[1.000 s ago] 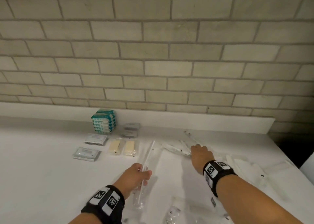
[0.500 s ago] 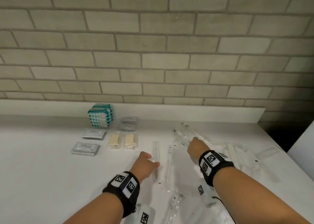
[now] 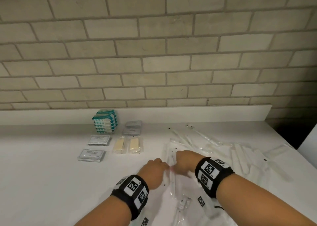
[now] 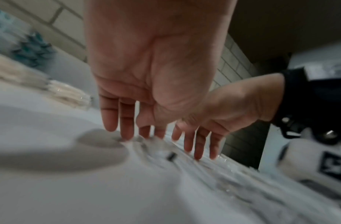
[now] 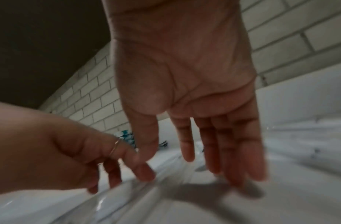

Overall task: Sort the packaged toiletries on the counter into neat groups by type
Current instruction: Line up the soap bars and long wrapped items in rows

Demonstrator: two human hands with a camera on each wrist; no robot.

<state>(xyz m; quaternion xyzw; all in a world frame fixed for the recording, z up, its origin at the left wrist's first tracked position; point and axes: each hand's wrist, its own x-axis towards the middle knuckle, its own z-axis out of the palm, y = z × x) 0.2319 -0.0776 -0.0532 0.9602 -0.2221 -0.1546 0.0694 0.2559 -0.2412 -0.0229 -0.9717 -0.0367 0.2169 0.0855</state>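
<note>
Several long toothbrushes in clear wrappers [image 3: 172, 159] lie side by side on the white counter [image 3: 42, 174], right in front of me. My left hand [image 3: 162, 164] and right hand [image 3: 178, 157] are close together over them. In the left wrist view the straight fingers [image 4: 125, 128] of my left hand touch the wrappers [image 4: 171, 154] with their tips. In the right wrist view my right hand [image 5: 213, 166] also has straight fingers, tips down on the clear wrappers [image 5: 127, 191]. Neither hand grips anything.
Sorted at the back left are a teal packet stack [image 3: 105, 121], grey sachets [image 3: 133, 127], white sachets [image 3: 99, 140] and two yellow soap bars [image 3: 127, 144]. More wrapped toothbrushes [image 3: 197, 138] and flat white packets [image 3: 243, 157] lie scattered right, near the counter's edge [image 3: 289, 140].
My left hand has laid down the long wrapped toothbrush it held. Both hands have come together over the wrapped toothbrushes in front of me, the right one drawing back from the far pile.
</note>
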